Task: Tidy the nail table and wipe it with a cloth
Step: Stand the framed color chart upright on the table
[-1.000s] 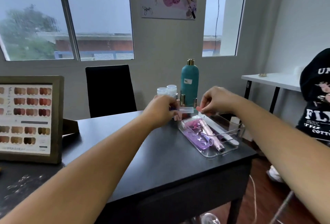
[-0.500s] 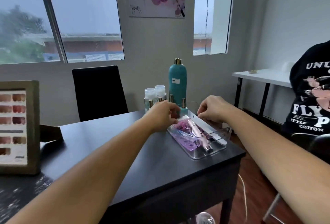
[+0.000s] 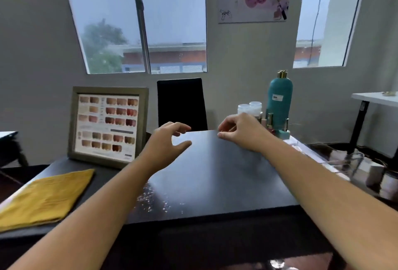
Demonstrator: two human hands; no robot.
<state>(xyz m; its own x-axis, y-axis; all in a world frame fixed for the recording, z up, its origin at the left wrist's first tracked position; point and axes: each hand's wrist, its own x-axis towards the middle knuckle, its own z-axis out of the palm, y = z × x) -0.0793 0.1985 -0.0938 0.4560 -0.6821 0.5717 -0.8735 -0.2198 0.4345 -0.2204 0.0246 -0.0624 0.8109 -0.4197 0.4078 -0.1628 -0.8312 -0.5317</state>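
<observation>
Yellow cloth [image 3: 46, 196] is lying folded on the table [image 3: 215, 173], left end, ready for wiping. My left hand [image 3: 167, 147] and right hand [image 3: 241, 133] are hovering mid-table, fingers loosely curled, gripping nothing, probably free for the specks [image 3: 150, 198].

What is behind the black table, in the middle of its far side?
A black chair stands behind the table, below the window. Only its backrest is visible. The seat and the legs cannot be seen, because the table covers them.
</observation>
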